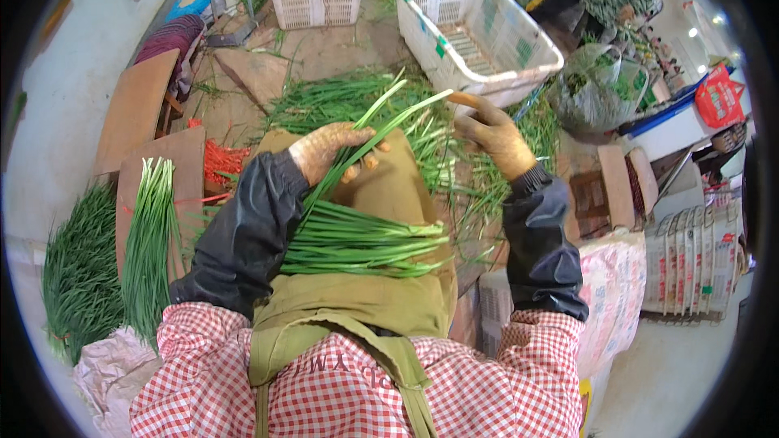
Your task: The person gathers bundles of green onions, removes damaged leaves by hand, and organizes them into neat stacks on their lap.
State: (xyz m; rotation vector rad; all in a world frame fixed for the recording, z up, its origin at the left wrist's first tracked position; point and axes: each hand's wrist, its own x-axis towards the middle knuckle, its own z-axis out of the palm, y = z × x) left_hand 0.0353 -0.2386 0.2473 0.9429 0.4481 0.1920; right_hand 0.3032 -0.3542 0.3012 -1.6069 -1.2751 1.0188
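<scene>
My left hand, in a stained yellowish glove, is closed around a few garlic chives; their pale ends point up and to the right. At the tip of one stalk is the outstretched index finger of my gloved right hand. Its other fingers are partly curled, and I see nothing held in them. Across the olive apron on my lap lies a thick bunch of green chives. Left of my left arm, another long bunch rests on a wooden board, with a red tie near it.
Loose chives and trimmings cover the floor ahead. Two white plastic crates stand beyond them. A heap of chives sits far left. Red ties lie beside the board. At right are a clear bag of greens and a wooden stool.
</scene>
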